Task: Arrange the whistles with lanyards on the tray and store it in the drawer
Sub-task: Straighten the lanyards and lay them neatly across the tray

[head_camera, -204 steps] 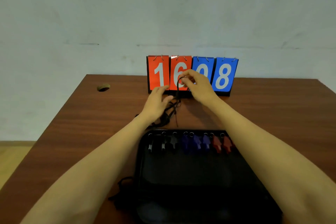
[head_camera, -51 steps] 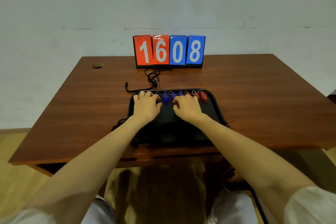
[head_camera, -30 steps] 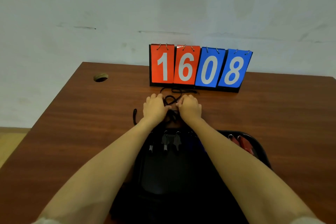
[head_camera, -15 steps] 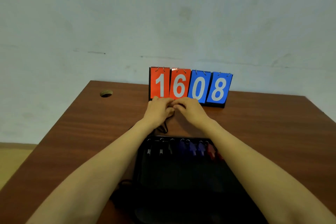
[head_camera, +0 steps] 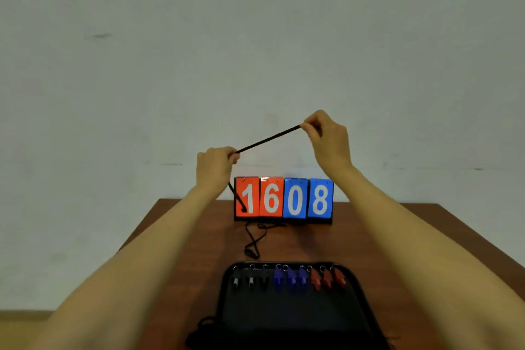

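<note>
A black lanyard is stretched taut in the air above the table, pinched between the left hand and the higher right hand, arms raised; whistles line the tray below

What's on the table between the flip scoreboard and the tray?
Head view: a loose black lanyard lies on the table between the scoreboard and the tray.

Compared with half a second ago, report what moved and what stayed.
Both hands rose from the table: left hand and right hand now pinch a black lanyard taut between them, right end higher. Whistles on the tray and the scoreboard stayed put.
</note>
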Action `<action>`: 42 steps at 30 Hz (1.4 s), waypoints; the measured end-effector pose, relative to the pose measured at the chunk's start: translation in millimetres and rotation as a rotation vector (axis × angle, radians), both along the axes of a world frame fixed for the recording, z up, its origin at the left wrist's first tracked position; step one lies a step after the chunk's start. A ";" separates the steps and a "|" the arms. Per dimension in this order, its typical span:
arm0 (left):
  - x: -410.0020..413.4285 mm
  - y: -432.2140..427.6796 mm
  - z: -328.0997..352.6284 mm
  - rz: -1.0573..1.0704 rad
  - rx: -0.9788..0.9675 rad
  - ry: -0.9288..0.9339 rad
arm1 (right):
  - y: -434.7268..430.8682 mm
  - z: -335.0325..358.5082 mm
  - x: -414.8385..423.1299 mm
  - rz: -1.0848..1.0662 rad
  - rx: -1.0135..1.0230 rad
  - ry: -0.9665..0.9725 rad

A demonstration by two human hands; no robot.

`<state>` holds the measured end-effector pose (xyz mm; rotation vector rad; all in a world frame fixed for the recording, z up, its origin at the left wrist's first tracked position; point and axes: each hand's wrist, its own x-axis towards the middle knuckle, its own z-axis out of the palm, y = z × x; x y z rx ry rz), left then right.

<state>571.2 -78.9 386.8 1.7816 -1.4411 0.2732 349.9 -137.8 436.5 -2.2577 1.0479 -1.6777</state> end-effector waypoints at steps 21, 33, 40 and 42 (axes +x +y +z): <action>-14.9 85.8 -27.9 0.053 0.024 0.292 | 40.9 -49.5 -124.6 -0.197 0.269 0.049; -26.9 112.6 -127.0 0.210 0.384 0.167 | 58.2 -145.3 -165.9 -0.388 0.584 0.221; -29.8 127.0 -180.6 0.229 0.524 0.207 | 67.5 -204.8 -177.9 -0.392 0.785 0.408; -32.7 131.4 -191.4 0.233 0.565 0.212 | 72.0 -215.7 -179.3 -0.396 0.829 0.436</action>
